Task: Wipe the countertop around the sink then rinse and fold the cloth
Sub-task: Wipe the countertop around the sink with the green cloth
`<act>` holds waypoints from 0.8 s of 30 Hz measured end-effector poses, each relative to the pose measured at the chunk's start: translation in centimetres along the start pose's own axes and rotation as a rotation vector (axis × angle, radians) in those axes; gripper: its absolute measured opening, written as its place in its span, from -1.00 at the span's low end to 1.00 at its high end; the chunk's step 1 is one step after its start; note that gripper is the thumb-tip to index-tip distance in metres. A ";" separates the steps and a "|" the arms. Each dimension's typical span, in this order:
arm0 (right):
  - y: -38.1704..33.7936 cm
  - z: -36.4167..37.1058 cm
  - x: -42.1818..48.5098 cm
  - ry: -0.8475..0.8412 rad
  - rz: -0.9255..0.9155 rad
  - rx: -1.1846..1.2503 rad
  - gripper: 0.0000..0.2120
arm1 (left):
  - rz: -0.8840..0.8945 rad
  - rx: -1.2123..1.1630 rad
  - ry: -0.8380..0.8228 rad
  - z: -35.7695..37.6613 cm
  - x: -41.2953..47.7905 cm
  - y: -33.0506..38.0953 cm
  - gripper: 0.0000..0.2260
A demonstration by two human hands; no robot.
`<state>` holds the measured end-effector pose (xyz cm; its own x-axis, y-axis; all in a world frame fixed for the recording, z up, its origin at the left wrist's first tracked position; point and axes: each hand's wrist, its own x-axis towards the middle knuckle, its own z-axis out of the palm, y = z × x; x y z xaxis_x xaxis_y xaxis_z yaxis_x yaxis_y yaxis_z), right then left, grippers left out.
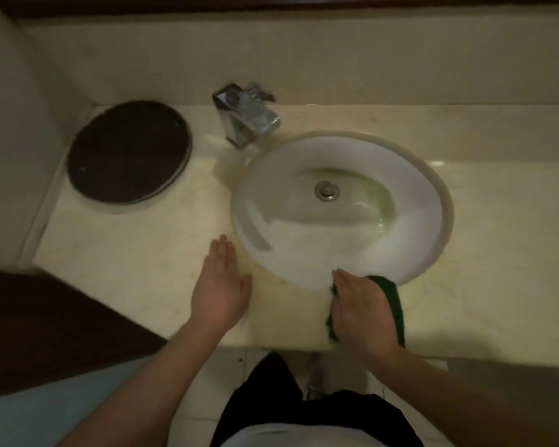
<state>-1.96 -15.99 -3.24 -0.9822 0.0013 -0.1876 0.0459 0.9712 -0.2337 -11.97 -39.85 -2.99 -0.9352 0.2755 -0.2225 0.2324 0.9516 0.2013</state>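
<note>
A dark green cloth (396,304) lies on the cream countertop (136,253) at the front edge of the white oval sink (417,175). My right hand (359,308) presses flat on the cloth and covers most of it; only its right strip and a bit at the left show. My left hand (220,285) rests palm down on the counter just left of the sink rim, fingers together, holding nothing. Greenish water pools in the basin around the metal drain (326,190).
A chrome tap (249,117) stands behind the sink's left side. A round dark tray (129,153) sits at the counter's left end, by the wall. The counter's front edge runs under my wrists; a dark wooden panel (46,333) lies at lower left.
</note>
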 end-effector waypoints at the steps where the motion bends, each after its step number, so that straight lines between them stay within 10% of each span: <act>1: -2.7 1.0 0.6 0.002 -0.001 0.074 -0.54 | 0.015 -0.012 0.001 -0.1 -0.3 -0.3 -0.39; 6: -10.9 0.8 4.9 0.078 -0.162 0.283 -0.51 | 0.038 -0.189 0.002 -1.5 -1.0 -1.1 -0.52; 13: -4.8 0.6 3.8 0.124 0.168 0.245 -0.51 | 0.313 -0.020 -0.084 1.6 -3.8 6.5 -0.36; 24: -15.3 2.8 7.7 0.113 0.081 0.129 -0.46 | -0.289 0.092 0.128 -2.5 -0.5 -16.6 -0.34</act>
<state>-9.75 -31.51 -3.82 -0.9883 0.1121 -0.1037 0.1414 0.9284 -0.3436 -16.02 -56.13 -3.79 -0.9906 -0.0217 -0.1351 -0.0299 0.9978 0.0590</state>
